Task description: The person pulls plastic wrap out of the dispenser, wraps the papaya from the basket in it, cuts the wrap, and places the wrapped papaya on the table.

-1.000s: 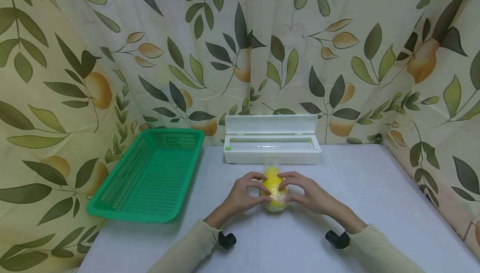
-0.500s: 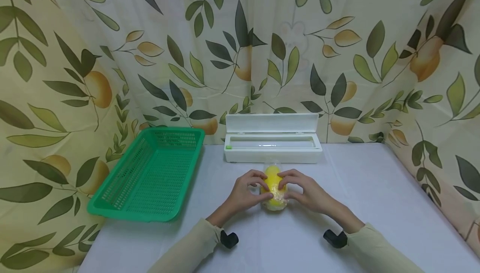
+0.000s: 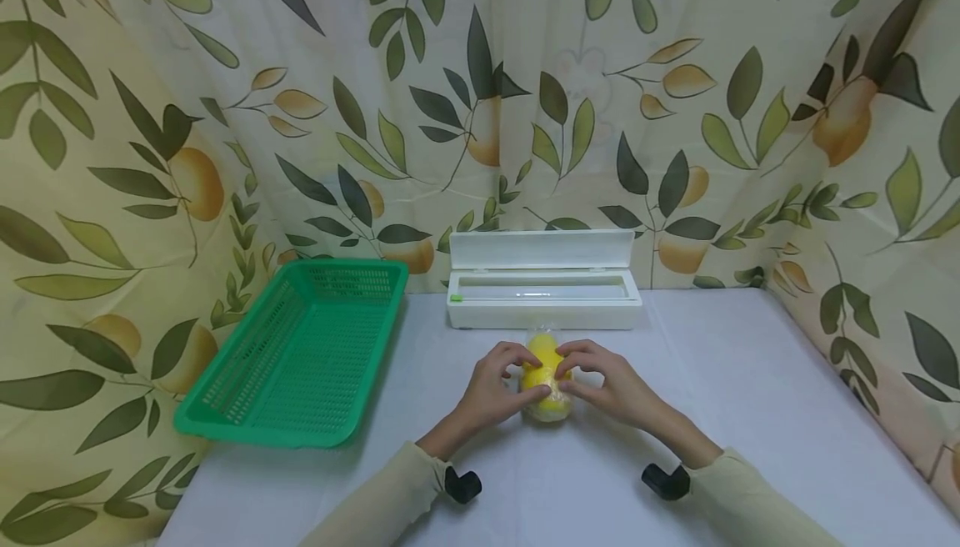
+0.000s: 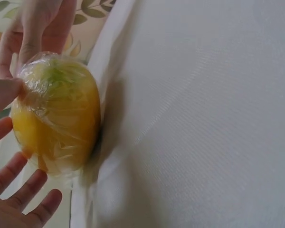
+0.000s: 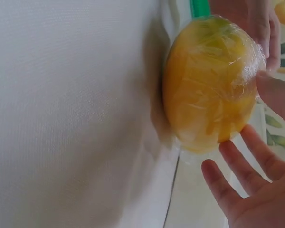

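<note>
A yellow fruit [image 3: 542, 375] in clear cling film lies on the white cloth in front of the white box; its exact kind is unclear. Both wrist views show some green at one end, with wrinkled film over it. My left hand [image 3: 488, 392] holds the fruit's left side, thumb and fingertips bent against the film. On the right side, my right hand [image 3: 613, 382] holds it likewise, thumb near the left one. In the left wrist view, several left fingertips [image 4: 34, 183] stand at or just off the fruit [image 4: 57, 118]. The fruit's underside is hidden.
Behind the fruit stands a white cling film dispenser [image 3: 543, 315], its lid raised and a small green slider at its left end. A green plastic basket [image 3: 347, 432] is at the left. A leaf-patterned curtain [image 3: 450, 155] surrounds the table [image 3: 735, 380].
The thumbs have shifted inward and up over the fruit's near part, and both wrists have come slightly closer together. The fruit stays in place.
</note>
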The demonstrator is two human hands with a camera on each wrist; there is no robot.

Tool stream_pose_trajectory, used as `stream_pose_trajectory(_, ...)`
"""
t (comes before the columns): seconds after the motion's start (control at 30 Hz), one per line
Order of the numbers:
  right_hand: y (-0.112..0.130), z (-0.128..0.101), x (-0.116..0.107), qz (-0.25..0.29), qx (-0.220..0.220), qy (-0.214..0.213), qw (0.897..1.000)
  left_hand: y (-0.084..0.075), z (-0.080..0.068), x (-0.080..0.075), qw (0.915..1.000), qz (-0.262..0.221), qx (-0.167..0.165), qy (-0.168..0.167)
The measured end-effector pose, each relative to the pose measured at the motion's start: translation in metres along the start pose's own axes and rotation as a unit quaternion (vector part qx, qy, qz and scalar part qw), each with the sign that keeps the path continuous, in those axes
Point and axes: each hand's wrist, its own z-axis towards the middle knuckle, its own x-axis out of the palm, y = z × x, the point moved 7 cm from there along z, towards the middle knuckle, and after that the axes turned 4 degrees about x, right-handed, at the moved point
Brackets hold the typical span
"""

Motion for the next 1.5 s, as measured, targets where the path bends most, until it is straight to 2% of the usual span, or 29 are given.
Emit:
stream_pose_trajectory(0.5, 0.0, -0.006, -0.003, -0.008, -0.006, -0.014, 1.0, -0.004, 0.003, 0.004, 0.9997, 0.012, 0.016, 0.017)
stream_pose_trajectory(0.67, -0.002, -0.007, -0.009, -0.029, -0.008, -0.039, 0.999, -0.01, 0.003, 0.003, 0.9968, 0.07, 0.022, 0.031)
stream_pose_trajectory(0.9, -0.007, -0.011, -0.025, -0.043, 0.03, -0.09, 0.995, -0.015, 0.004, 0.006, 0.9903, 0.137, 0.005, 0.023)
stream_pose_trajectory(1.07, -0.012, -0.015, -0.029, -0.054, 0.05, -0.097, 0.993, -0.02, 0.005, 0.01, 0.9847, 0.173, -0.016, 0.006)
stream_pose_trajectory(1.23, -0.014, -0.018, -0.03, -0.06, 0.055, -0.099, 0.992, -0.024, 0.007, 0.01, 0.98, 0.196, -0.032, 0.013)
stream_pose_trajectory(1.37, -0.014, -0.018, -0.034, -0.064, 0.057, -0.095, 0.992, -0.028, 0.01, 0.009, 0.9751, 0.219, -0.012, 0.033)
stream_pose_trajectory(1.5, -0.01, -0.016, -0.042, -0.072, 0.047, -0.099, 0.991, -0.035, 0.013, 0.008, 0.966, 0.252, 0.02, 0.056)
